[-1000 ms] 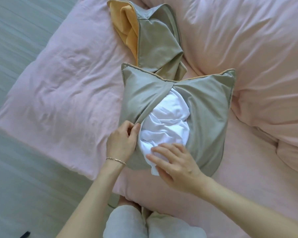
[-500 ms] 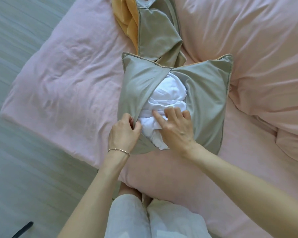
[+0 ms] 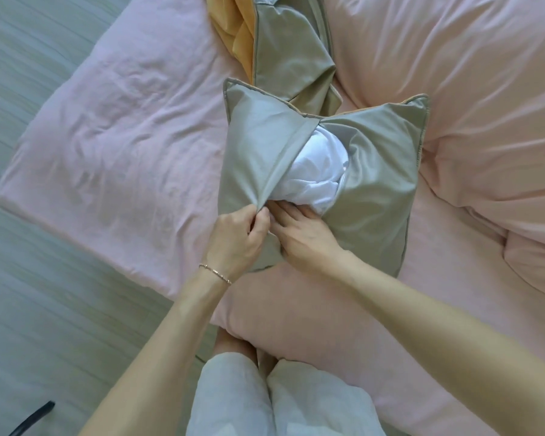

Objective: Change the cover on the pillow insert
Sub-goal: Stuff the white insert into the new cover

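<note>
A grey-green pillow cover (image 3: 378, 171) lies on the pink bed, its back slit gaping over the crumpled white insert (image 3: 315, 165). My left hand (image 3: 236, 237) pinches the left flap's edge at the lower end of the slit. Beside it my right hand (image 3: 302, 234) presses flat on the insert, fingertips tucked under that flap. A second cover (image 3: 293, 58), grey-green with an orange lining, lies rumpled just beyond the pillow.
The pink duvet (image 3: 117, 146) spreads left to the bed's edge, with grey-green floor (image 3: 29, 309) beyond. Large pink pillows (image 3: 469, 89) fill the right side. My knees in pale trousers (image 3: 233, 398) sit at the bed's near edge.
My right hand slid up and left along the insert, pushing its loose lower corner under the left flap. Less white fabric shows. My left hand kept its pinch on the flap edge.
</note>
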The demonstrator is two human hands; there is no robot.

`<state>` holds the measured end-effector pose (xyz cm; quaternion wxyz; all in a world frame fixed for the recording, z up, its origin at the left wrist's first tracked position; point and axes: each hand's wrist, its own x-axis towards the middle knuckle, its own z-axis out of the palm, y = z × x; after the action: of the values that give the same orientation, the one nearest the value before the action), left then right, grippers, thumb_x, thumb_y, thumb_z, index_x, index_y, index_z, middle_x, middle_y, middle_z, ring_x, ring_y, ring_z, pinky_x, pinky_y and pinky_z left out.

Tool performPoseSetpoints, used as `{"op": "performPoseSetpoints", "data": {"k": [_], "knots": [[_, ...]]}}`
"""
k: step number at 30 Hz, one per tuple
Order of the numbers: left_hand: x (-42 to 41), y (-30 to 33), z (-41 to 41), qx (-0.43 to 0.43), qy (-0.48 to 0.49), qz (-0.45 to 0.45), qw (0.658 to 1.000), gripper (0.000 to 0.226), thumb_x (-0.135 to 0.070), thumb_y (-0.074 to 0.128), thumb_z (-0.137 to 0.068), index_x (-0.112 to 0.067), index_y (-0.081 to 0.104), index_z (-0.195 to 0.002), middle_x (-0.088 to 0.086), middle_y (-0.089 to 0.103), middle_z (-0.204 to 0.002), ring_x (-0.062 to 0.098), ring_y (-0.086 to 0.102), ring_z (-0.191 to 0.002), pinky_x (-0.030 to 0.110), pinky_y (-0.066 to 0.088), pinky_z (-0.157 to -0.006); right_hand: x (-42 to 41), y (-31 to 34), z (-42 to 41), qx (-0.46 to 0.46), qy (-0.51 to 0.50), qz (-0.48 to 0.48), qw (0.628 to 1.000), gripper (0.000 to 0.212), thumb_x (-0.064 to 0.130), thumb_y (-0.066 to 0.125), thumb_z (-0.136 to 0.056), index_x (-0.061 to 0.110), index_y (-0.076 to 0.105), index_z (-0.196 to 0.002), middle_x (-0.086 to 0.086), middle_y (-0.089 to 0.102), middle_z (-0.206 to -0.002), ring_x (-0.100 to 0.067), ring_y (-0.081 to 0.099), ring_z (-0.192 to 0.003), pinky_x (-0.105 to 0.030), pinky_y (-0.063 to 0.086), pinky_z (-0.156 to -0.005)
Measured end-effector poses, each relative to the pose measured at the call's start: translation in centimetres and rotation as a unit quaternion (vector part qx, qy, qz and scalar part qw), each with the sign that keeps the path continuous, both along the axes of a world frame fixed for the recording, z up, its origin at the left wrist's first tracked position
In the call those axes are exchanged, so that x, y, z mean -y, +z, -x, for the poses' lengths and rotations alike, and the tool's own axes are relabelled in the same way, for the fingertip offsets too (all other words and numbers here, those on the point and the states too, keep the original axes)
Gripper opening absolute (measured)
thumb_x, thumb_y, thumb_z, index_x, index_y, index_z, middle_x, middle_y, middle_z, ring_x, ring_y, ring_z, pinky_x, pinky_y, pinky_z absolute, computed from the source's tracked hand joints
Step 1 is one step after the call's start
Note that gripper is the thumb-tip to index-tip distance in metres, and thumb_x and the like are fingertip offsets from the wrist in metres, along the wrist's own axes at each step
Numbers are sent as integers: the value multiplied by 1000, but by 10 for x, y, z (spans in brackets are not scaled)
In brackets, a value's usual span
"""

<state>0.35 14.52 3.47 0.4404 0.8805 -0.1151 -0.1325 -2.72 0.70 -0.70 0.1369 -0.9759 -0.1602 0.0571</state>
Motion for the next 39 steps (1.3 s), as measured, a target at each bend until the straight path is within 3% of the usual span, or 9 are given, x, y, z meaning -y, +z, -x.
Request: {"op": "performPoseSetpoints", "data": {"k": [6,9,13,17,23,28,31,35,39], "knots": [[30,4,3,7,-38,57,998,45,-26,45,-89,-23,21,-51,3,33,-40,23,33,-46,26,28,-45,16,1,-29,-389,30,74,918,23,3,45,-91,3,56,-111,-12,58,-115,-24,51,-110,-26,37,-94],[38,-6,-28,-75,6,-17,997,50,-22,46,-94,-16,25,-49,5,37,-46,28,39,-54,36,32,-56,26,14,-12,-330,4,-81,941,15,2,43,-85,12,52,-78,0,54,-73,-19,48,-78,-22,31,-64],[48,2,-40,-90,-54,-178,978,51,-42,45,-90,-13,37,-49,4,54,-55,31,56,-69,34,42,-59,41,29,37,-165,-41,-209,963,29,6,38,-82,11,66,-89,2,66,-96,-15,55,-92,-21,39,-81],[53,17,-54,144,8,-137,980,39,-55,42,-81,-18,52,-72,-5,54,-70,24,51,-76,30,34,-65,51,50,48,-48,-360,-375,853,25,0,53,-88,16,63,-104,6,61,-95,-10,57,-85,-10,40,-73],[79,-7,-93,40,-151,-252,955,54,-54,43,-88,-37,33,-138,-6,22,-152,21,6,-142,50,7,-112,63,33,11,-93,-523,-156,833,42,39,56,-87,18,48,-122,0,49,-112,-17,43,-109,-33,40,-84],[77,-15,-89,90,-135,-280,946,36,-45,35,-94,-29,55,-119,-4,52,-128,25,34,-130,48,20,-104,72,29,9,-64,-566,-186,800,17,12,38,-95,8,54,-93,-5,59,-94,-27,51,-92,-33,35,-69],[66,-7,-86,227,-139,-207,941,38,-34,34,-87,-14,66,-85,7,64,-80,31,60,-82,44,40,-84,80,56,18,-63,-565,-266,778,18,9,41,-95,9,52,-81,2,55,-74,-21,51,-77,-31,34,-65],[41,21,-64,291,-216,-170,916,27,-22,38,-83,-12,56,-66,3,55,-58,25,56,-54,30,27,-60,96,109,13,-77,-497,-287,815,17,5,47,-93,14,56,-82,9,53,-69,-6,48,-67,-13,34,-58],[30,33,-42,225,-309,-160,910,30,-34,39,-80,-18,52,-57,-3,56,-49,22,55,-43,25,29,-42,105,107,-10,-98,-423,-134,891,16,10,51,-91,12,65,-97,-3,62,-95,-22,50,-96,-33,34,-85]]}}
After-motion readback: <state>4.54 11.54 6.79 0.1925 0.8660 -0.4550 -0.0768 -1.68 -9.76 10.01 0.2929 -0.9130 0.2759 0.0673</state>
